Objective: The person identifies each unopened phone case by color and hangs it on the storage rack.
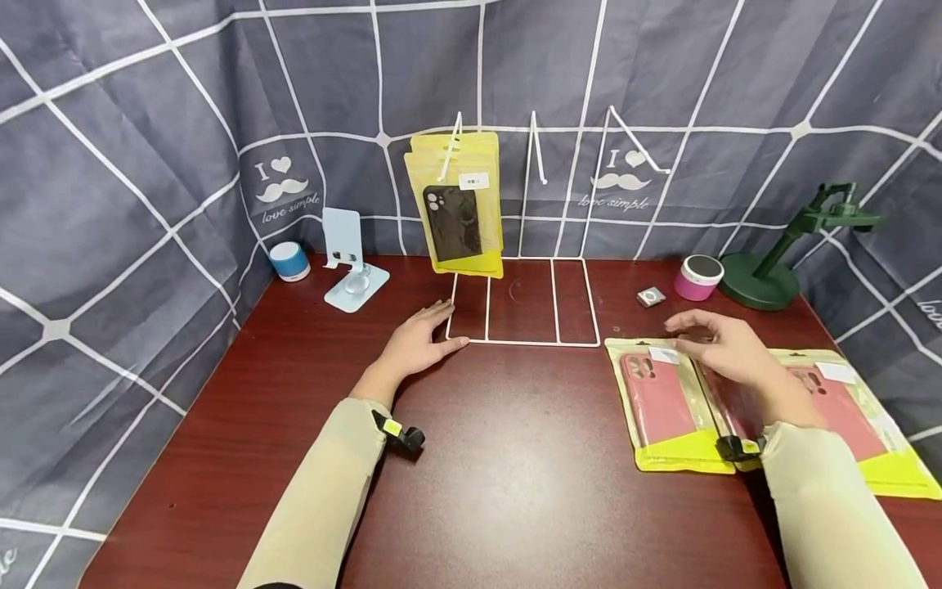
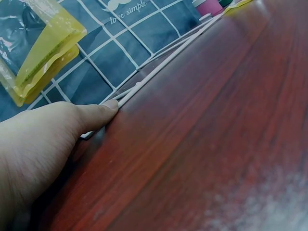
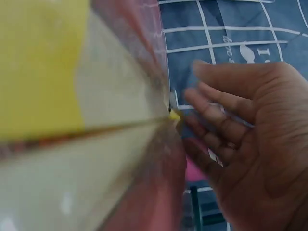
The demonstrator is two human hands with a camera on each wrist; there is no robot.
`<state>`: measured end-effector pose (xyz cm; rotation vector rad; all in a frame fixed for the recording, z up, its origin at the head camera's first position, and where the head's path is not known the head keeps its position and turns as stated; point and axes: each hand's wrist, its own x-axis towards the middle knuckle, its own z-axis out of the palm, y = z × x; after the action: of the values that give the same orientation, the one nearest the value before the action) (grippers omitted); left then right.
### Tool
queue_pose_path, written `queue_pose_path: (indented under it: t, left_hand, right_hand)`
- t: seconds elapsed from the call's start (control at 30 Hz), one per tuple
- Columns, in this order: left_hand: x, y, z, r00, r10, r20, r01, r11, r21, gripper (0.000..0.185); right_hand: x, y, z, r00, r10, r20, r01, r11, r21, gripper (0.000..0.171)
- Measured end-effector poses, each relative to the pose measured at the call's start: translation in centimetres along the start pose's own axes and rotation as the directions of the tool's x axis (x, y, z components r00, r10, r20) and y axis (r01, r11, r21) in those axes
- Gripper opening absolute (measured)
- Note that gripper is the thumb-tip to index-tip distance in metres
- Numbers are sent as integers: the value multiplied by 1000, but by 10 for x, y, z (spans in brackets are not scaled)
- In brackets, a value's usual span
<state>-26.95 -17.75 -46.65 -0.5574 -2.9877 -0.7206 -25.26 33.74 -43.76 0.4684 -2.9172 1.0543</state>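
My left hand (image 1: 415, 339) lies at the front left corner of a white wire display rack (image 1: 545, 343). In the left wrist view its thumb (image 2: 98, 114) touches the rack's wire; the other fingers are mostly hidden there. Yellow-edged bags with a black phone case (image 1: 452, 225) hang on the rack's left hook. My right hand (image 1: 724, 348) hovers, fingers loosely bent and holding nothing, by the top ends of bagged pink phone cases (image 1: 662, 401). In the right wrist view a gap shows between thumb and fingers, and the bags (image 3: 43, 67) are blurred close by.
A pale blue phone stand (image 1: 344, 237) and a blue-and-white round speaker (image 1: 290, 262) stand at the back left. Toward the back right are a small silver square device (image 1: 651, 297), a pink round speaker (image 1: 697, 278) and a dark green stand (image 1: 765, 278). A grey checked cloth hangs behind.
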Motion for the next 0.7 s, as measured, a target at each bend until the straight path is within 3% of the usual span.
queue_pose_path:
  t: [0.13, 0.23, 0.7]
  left_hand:
    - [0, 2, 0, 1000, 5, -3, -5, 1000, -6, 83]
    - [0, 2, 0, 1000, 11, -8, -11, 1000, -6, 82]
    - [1, -1, 2, 1000, -1, -6, 1, 1000, 9, 84]
  right_hand:
    - [-3, 12, 0, 999, -6, 53, 8, 999, -41, 32]
    - [-3, 17, 3, 999, -9, 37, 11, 998, -61, 26]
    - [4, 18, 13, 979, -200, 34, 201, 978, -60, 8]
